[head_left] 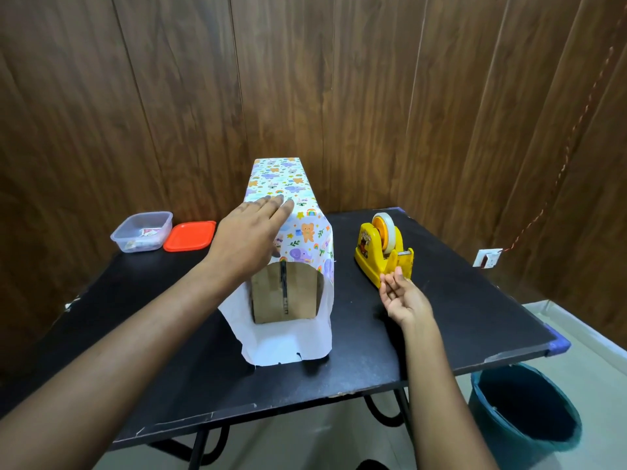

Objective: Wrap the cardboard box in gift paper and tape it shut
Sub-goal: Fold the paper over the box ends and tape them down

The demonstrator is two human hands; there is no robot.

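A long cardboard box (pixel 286 296) lies on the black table (pixel 441 317), its near end bare brown. Colourful gift paper (pixel 298 205) with animal prints covers its top and sides, and the paper's white underside spreads on the table in front. My left hand (pixel 252 228) rests flat on the top of the wrapped box with straight fingers. A yellow tape dispenser (pixel 383 254) with a roll of clear tape stands to the right of the box. My right hand (pixel 402 295) is right at the dispenser's near end, palm up, fingers loosely bent, with nothing visible in it.
A clear plastic container (pixel 142 232) and its red lid (pixel 190 236) sit at the table's back left. A dark teal bucket (pixel 522 418) stands on the floor at the right front. Wood-panelled walls close in behind, with a wall socket (pixel 487 258) at right.
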